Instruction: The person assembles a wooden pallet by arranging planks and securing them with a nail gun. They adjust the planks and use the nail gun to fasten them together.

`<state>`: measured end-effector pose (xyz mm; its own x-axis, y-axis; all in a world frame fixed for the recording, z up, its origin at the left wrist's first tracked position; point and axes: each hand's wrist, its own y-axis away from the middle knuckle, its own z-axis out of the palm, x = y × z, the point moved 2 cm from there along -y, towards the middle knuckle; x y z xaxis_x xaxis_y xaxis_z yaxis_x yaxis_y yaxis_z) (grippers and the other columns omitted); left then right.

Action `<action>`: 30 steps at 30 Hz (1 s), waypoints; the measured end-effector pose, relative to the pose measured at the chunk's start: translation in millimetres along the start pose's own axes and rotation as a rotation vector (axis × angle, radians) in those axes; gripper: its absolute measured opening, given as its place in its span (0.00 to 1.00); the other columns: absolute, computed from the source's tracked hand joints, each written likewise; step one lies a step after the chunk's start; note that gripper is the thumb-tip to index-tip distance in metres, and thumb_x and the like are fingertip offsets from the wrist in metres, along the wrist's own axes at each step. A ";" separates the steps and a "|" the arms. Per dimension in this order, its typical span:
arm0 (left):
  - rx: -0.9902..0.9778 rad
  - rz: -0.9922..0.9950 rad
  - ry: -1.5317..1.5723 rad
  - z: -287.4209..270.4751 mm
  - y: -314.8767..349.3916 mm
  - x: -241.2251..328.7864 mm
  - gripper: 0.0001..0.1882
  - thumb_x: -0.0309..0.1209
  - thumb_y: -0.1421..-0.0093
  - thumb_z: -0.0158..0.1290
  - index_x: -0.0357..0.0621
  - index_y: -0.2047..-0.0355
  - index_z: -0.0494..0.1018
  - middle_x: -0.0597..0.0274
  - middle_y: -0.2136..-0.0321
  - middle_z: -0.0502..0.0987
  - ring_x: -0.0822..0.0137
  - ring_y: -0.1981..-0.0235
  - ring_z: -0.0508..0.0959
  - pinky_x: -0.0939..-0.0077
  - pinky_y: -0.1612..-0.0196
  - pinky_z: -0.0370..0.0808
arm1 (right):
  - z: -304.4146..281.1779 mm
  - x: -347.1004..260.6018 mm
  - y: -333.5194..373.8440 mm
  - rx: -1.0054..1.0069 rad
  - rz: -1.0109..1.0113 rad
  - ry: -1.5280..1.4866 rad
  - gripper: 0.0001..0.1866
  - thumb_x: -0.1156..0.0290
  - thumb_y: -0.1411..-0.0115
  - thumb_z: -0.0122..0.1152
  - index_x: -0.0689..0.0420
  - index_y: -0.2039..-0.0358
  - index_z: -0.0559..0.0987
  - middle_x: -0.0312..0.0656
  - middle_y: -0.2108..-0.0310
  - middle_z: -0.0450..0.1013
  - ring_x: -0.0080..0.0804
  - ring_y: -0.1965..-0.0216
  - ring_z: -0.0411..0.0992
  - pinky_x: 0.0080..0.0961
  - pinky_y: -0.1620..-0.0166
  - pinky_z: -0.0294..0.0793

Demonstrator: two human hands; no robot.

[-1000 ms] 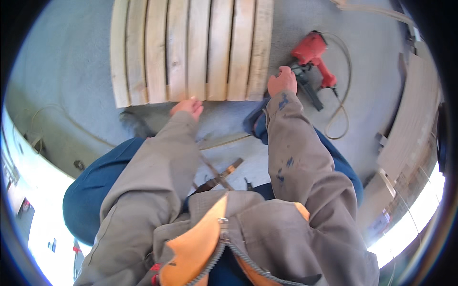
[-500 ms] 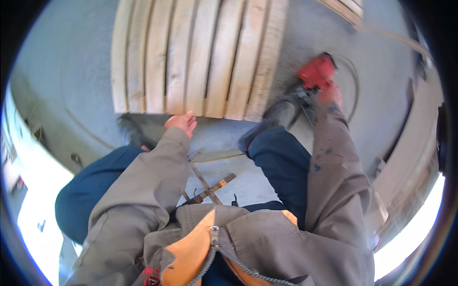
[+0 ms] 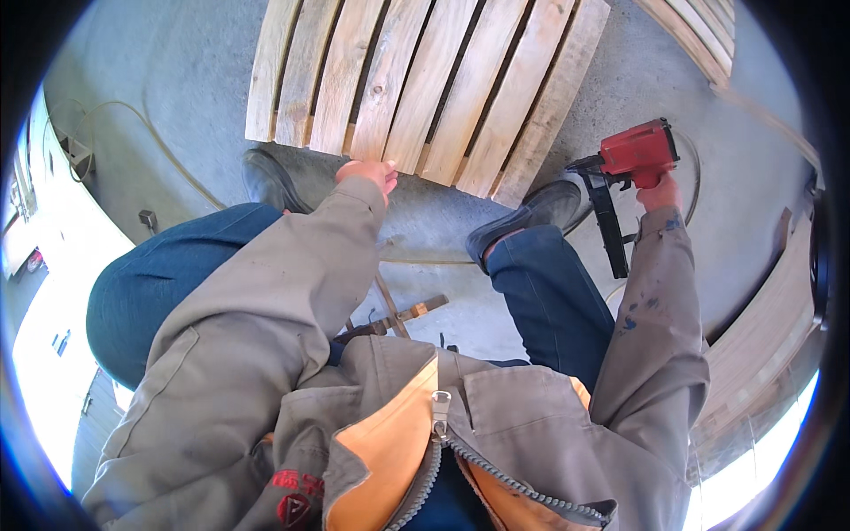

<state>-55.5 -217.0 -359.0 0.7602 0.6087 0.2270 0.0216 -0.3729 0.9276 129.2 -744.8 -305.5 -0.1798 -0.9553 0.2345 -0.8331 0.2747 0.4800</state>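
Observation:
A slatted wooden pallet (image 3: 390, 80) lies on the floor ahead of me, its boards running away from me with narrow gaps between them. My left hand (image 3: 367, 174) grips the near edge of the pallet, with the fingers curled at the board ends. Off to the right, my right hand (image 3: 660, 190) is wrapped round the handle of a red nail gun (image 3: 639, 150). The gun is held above the floor, beside my right shoe and apart from the pallet. Its nose points left, and its black magazine (image 3: 608, 226) slants down toward me.
A thin hose (image 3: 695, 168) curves on the floor behind the gun. More slatted wood (image 3: 695, 31) lies at the far right, with long boards (image 3: 761, 310) along the right side. Crossed wooden pieces (image 3: 398, 316) lie between my legs. Another hose (image 3: 159, 146) runs at the left.
The nail gun has swung right and turned, so its nose now points left. The pallet sits further right and tilted in view as the view shifted. My left hand stays at its near edge.

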 end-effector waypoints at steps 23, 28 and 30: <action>0.124 0.031 -0.174 9.5 -64.5 -36.3 0.13 0.20 0.50 0.64 0.30 0.64 0.76 0.47 0.66 0.80 0.58 0.66 0.81 0.68 0.63 0.78 | -60.4 -207.2 243.8 -0.305 -0.500 -0.821 0.18 0.69 0.40 0.59 0.58 0.49 0.76 0.42 0.53 0.76 0.35 0.50 0.75 0.28 0.49 0.74; 0.120 0.044 -0.249 -6.4 -31.9 -15.3 0.21 0.26 0.54 0.69 0.30 0.60 0.77 0.42 0.60 0.80 0.51 0.57 0.81 0.65 0.54 0.77 | -32.8 -255.9 261.4 -0.268 -0.734 -0.857 0.22 0.72 0.47 0.63 0.51 0.50 0.78 0.41 0.57 0.78 0.38 0.55 0.77 0.28 0.52 0.76; 0.127 0.055 -0.270 -12.2 -17.4 -5.5 0.24 0.28 0.55 0.71 0.31 0.59 0.77 0.40 0.58 0.80 0.49 0.54 0.81 0.64 0.50 0.76 | -49.8 -273.1 267.3 -0.182 -0.829 -0.610 0.23 0.72 0.48 0.63 0.49 0.50 0.78 0.41 0.59 0.78 0.40 0.56 0.77 0.30 0.54 0.77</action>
<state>-67.9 -205.3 -372.8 0.9074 0.3834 0.1725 0.0442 -0.4950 0.8678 -18.3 -405.0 -199.1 0.1363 -0.7310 -0.6686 -0.7339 -0.5279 0.4275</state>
